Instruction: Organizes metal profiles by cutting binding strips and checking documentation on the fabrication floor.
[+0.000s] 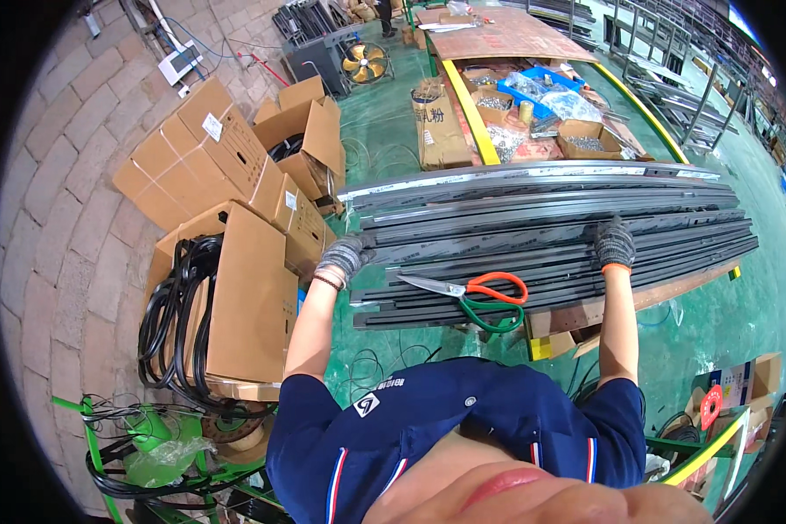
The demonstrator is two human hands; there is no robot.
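Dark bars (pixel 489 248) lay piled approx 2–3 o'clock. Gloved L hand (pixel 345 255), at pile's 9 o'clock end, & R hand (pixel 616 244), toward 3, were closed on bars. Scissors (pixel 465 290) lay atop at 7 o'clock; poss. risk: shifting bars cd've knocked 'em off.

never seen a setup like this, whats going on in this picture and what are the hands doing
There is no machine here: a person works by hand, seen from a fisheye camera on their own head. It looks down, so picture left is their left, and straight edges bend. The gloved left hand is at the left ends of dark bars; the gloved right hand is on them farther right. How firmly either grips, I can't tell. The bars lie across a board, with scissors on top, held by neither hand. At left, black coils hang from a box.
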